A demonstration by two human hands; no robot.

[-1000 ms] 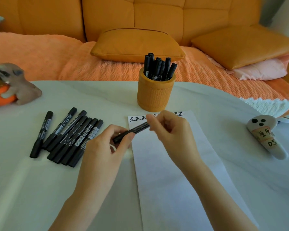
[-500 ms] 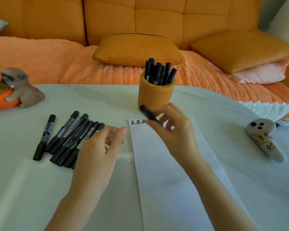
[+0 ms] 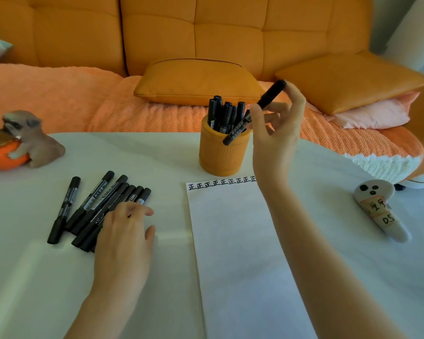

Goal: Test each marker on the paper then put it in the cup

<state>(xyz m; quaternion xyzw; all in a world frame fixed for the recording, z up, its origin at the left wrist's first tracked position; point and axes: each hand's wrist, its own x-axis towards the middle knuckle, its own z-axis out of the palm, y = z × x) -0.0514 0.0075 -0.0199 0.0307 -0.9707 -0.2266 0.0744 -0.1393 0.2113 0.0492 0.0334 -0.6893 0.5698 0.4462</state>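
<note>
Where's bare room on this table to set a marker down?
Bare table lies between the dog figurine and the cup, between the paper and the ghost toy, and at the near left edge. Crowded: the loose markers under the left hand.

This is a home living room. A tufted orange sofa (image 3: 194, 28) fills the background, draped with a knitted orange throw (image 3: 59, 99) and carrying 2 matching cushions (image 3: 196, 81) and a pink pillow (image 3: 372, 116). In front stands a rounded white surface (image 3: 145, 155) with household ornaments: an animal figurine (image 3: 34, 140) near one edge, a ghost-shaped soft toy (image 3: 377, 209) near the other, and an orange cup (image 3: 218, 155) between them.
</note>
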